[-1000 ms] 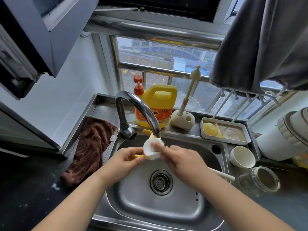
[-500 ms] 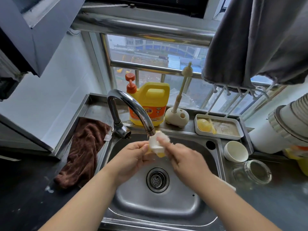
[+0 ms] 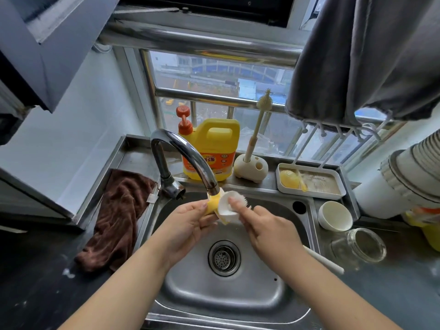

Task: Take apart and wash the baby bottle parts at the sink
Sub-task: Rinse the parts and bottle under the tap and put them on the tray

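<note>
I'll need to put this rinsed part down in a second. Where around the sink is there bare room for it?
Bare steel shows on the back ledge between the faucet base and the brown cloth. The dark counter in front of the cloth is also free. The right side is crowded: white tray, white cup and glass jar sit close together.

Yellow-and-white bottle part (image 3: 220, 207) under the faucet spout, over the sink basin (image 3: 262, 294)
</note>
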`<action>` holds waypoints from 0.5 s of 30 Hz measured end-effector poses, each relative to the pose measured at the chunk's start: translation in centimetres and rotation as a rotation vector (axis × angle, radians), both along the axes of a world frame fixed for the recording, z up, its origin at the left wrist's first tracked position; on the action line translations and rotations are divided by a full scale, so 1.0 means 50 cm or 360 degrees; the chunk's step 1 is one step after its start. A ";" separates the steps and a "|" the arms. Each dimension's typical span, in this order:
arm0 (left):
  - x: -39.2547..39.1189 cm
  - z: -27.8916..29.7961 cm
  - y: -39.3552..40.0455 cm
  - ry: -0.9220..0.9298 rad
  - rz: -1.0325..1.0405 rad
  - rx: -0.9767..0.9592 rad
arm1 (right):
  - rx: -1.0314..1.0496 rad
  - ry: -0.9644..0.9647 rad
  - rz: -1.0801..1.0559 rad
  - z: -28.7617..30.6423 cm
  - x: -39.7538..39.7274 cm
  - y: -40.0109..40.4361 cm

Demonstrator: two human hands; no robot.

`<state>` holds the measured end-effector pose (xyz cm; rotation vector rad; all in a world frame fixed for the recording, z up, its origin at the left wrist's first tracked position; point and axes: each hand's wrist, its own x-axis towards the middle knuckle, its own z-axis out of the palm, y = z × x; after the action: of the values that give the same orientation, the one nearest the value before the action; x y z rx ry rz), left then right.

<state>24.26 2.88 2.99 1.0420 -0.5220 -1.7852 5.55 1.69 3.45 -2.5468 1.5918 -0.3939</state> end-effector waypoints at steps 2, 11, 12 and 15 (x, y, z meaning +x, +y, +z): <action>0.000 0.004 0.000 0.0030 0.0008 -0.0039 | -0.0002 0.0017 0.0032 -0.008 0.018 0.015; 0.018 0.026 -0.026 0.0026 0.0512 0.0314 | -0.0106 -0.0011 0.0090 -0.026 -0.010 0.022; 0.011 0.025 -0.023 -0.0002 0.0457 0.0340 | -0.0093 -0.0036 0.0076 -0.024 -0.005 0.017; -0.006 0.021 -0.016 0.0000 0.0392 0.0362 | -0.0138 -0.0040 0.0070 -0.016 0.020 0.005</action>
<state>23.96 2.10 4.05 1.2063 -0.1819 -1.6496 6.53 1.96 2.65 -2.6238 1.5398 -0.4987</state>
